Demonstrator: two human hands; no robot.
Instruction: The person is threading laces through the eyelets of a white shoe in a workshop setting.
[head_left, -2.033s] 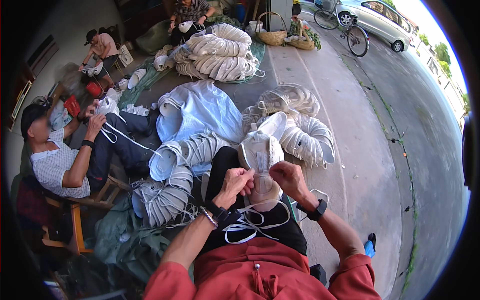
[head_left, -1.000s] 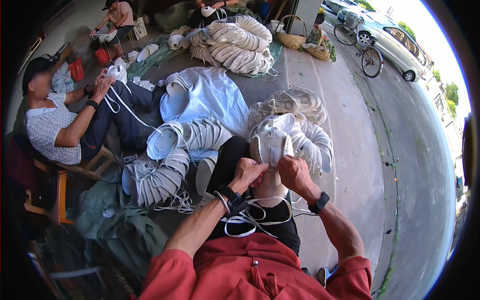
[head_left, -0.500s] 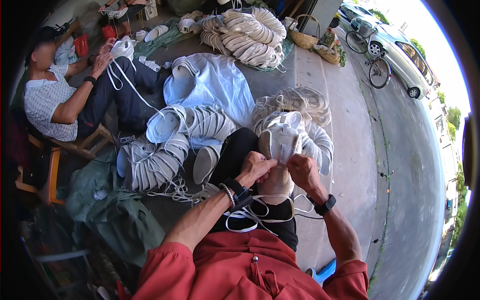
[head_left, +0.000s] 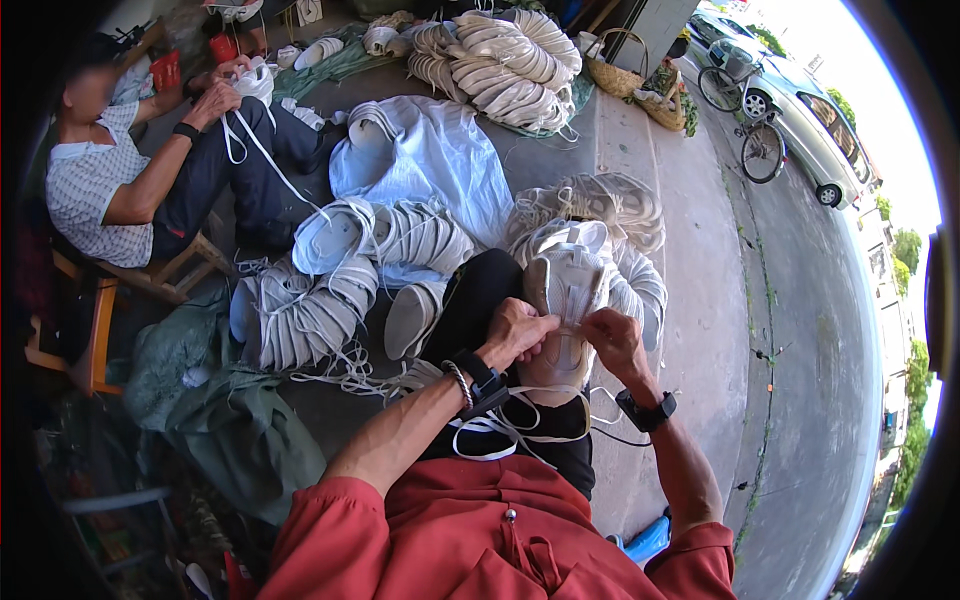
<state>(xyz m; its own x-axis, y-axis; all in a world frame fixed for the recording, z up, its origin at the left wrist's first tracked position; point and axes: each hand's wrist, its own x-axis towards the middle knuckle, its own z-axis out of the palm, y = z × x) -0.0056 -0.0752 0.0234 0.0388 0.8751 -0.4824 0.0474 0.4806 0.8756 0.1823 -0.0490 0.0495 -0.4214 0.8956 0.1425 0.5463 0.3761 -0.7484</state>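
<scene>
2 sets of curled fingers, left hand (head_left: 517, 331) and right hand (head_left: 614, 342), have shifted rightward in frame with the shoe (head_left: 570, 298), just right of centre, grip unclear, so work there presumably continues.

Matt, fabric-looking shoe (head_left: 567, 285) between the hands (head_left: 517, 330) on my feed, rough wicker basket (head_left: 610, 79) beyond, smooth wooden seat frame (head_left: 98, 335) left.

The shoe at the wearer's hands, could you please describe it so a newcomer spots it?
From the red shirt below, go up to the left hand and right hand. Between them is the pale shoe. Unlike the stacked shoes nearby, it alone has both these hands at it.
</scene>
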